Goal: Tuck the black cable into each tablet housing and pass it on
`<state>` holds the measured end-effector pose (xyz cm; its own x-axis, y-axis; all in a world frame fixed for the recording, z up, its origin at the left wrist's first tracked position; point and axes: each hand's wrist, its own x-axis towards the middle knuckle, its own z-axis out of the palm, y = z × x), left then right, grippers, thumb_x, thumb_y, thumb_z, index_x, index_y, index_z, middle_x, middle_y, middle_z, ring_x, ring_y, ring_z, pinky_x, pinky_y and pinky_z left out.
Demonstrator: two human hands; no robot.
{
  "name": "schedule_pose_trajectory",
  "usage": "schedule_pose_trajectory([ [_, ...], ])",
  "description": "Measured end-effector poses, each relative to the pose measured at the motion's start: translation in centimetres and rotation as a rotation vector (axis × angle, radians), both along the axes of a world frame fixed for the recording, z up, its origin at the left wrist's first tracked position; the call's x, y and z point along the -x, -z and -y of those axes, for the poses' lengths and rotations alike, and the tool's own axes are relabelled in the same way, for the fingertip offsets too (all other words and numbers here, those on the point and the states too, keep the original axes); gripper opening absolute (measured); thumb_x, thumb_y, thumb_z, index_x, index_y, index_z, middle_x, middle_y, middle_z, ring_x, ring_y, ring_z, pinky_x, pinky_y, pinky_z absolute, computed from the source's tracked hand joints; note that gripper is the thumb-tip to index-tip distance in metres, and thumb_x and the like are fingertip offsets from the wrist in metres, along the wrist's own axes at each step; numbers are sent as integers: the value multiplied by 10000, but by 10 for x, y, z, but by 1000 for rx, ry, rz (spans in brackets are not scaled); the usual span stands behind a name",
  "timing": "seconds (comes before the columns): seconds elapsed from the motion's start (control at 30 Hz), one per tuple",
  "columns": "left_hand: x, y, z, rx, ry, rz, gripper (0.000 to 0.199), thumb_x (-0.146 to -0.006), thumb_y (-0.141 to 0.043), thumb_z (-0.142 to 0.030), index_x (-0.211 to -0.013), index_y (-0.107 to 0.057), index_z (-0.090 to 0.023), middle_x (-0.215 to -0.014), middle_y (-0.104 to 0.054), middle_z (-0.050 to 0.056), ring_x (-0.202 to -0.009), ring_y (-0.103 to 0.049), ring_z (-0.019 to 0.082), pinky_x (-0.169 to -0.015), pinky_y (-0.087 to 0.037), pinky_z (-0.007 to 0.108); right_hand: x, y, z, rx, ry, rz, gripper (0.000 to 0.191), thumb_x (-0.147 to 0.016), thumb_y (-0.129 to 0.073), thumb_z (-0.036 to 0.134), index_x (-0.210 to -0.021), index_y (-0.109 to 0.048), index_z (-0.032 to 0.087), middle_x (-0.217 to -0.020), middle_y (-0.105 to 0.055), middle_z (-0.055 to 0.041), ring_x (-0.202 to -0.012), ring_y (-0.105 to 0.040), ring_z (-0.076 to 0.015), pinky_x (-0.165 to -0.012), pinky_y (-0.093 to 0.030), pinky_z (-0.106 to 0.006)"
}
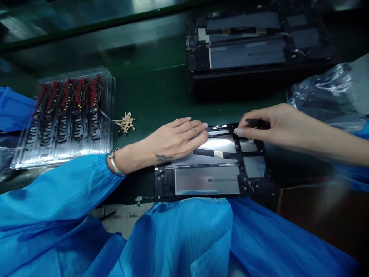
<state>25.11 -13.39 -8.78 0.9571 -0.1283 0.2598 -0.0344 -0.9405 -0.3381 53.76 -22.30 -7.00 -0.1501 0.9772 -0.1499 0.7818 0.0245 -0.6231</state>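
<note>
Pinning an opened tablet chassis (213, 169) flat on the green tabletop (150, 92) while a dark tool worked its far edge.

From the head view, the left hand (173, 144) lay open, palm down, fingers together on the chassis's upper left, holding nothing, seemingly to keep it from sliding; the right hand (268, 125) was closed in a pinch grip on a slim black tool (258, 123), its tip at the frame's top rim. The chassis sat at the tabletop's near edge, touching the blue smock. A tray of connector parts (66, 115) stood well to the left, a second opened chassis (253, 42) beyond, a crinkled plastic bag (325, 92) to the right, leaving bare green between.
</note>
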Motion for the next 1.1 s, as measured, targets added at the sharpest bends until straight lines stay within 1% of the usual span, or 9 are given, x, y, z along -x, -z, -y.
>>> schedule_pose_trajectory([
  [0.1,1,-1,0,4,3,10,318,-1110,-387,-145,-1299,-624,-52,-1376,-704,167,-1260,-705,249,-1079,-593,382,4,-4,0,-6,22,52,470,-884,-640,644,-731,-704,205,-606,-631,-13,-524,-527,-146,-508,-344,-301],
  [0.17,1,-2,0,17,14,15,320,-1102,-406,-133,-1316,-625,-37,-1371,-704,179,-1250,-712,268,-1057,-606,400,7,-5,0,-19,16,113,356,-877,-639,522,-748,-699,196,-653,-659,-28,-543,-553,-159,-524,-354,-309],
  [0.23,1,-3,0,37,27,14,328,-1090,-427,-113,-1335,-623,-15,-1369,-700,196,-1246,-715,294,-1042,-614,425,9,-5,1,-37,-10,174,301,-869,-611,456,-755,-693,190,-716,-690,-52,-573,-585,-177,-546,-367,-318],
  [0.4,2,-5,2,48,21,-19,347,-1075,-442,-76,-1361,-626,-6,-1382,-688,213,-1266,-705,309,-1061,-607,447,10,-2,1,-75,-54,279,322,-883,-535,445,-773,-692,186,-745,-684,-68,-589,-594,-187,-570,-374,-320],
  [0.57,2,-5,3,13,7,-33,354,-1083,-443,-98,-1369,-636,-20,-1389,-683,208,-1273,-700,312,-1070,-605,446,12,-2,0,-48,-53,340,334,-884,-525,454,-798,-701,184,-747,-674,-64,-576,-563,-178,-564,-349,-315],
  [0.7,1,-4,4,3,4,-40,365,-1084,-433,-96,-1378,-633,-14,-1391,-679,217,-1271,-701,318,-1067,-605,457,14,-4,-1,-8,-46,353,330,-885,-526,447,-821,-710,181,-764,-680,-69,-584,-551,-179,-572,-339,-314],
  [0.87,1,-3,5,-29,3,-28,356,-1075,-467,-97,-1376,-635,-9,-1386,-685,210,-1264,-700,316,-1065,-598,442,15,-5,1,-19,-53,347,316,-901,-533,431,-848,-719,181,-773,-674,-67,-607,-554,-182,-592,-327,-313],
  [0.97,-2,-3,6,-48,6,-7,342,-1074,-503,-138,-1351,-645,2,-1339,-707,212,-1217,-712,320,-1021,-601,425,15,-2,2,-15,-53,354,303,-921,-536,414,-871,-722,180,-773,-664,-65,-623,-562,-186,-593,-319,-311],
  [1.1,-12,-3,11,-39,-47,-43,412,-1117,-440,-292,-1390,-618,-38,-1259,-706,212,-1155,-692,312,-908,-583,403,14,1,-2,-17,-54,379,266,-931,-538,363,-832,-706,181,-747,-653,-59,-610,-564,-182,-579,-323,-305],
])
